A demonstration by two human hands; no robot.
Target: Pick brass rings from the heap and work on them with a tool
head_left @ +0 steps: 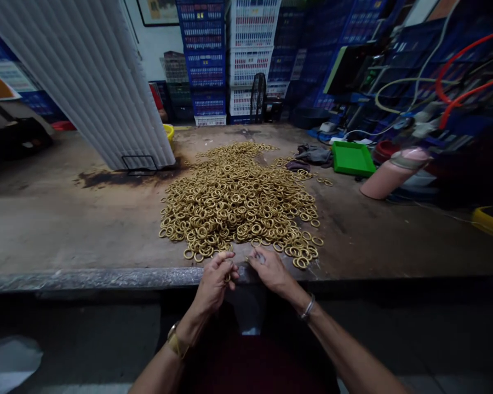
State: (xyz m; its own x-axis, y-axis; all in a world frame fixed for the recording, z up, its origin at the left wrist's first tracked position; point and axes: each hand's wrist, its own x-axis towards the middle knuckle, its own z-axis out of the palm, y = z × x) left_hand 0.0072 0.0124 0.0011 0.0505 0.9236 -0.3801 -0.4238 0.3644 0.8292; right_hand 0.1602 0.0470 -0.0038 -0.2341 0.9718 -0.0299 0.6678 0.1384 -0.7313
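A large pile of brass-coloured rings (230,202) spreads over the table in front of me. At the table's front edge, my left hand (216,279) is closed with a brass ring (227,277) showing in its curled fingers; whether more rings are in it I cannot tell. To its right, just below the pile, my right hand (273,271) is closed in a pinch. Something small and greyish (261,258) shows at its fingers, too indistinct to name. The two hands are a little apart, both close to the nearest loose rings.
The worn table (86,230) has a metal-covered front edge. A white corrugated panel (107,82) leans at the left. On the right are a green tray (353,158), a dark cloth (314,155) and a pink cylinder (394,172). Stacked crates (205,60) and a black fan (258,96) stand behind.
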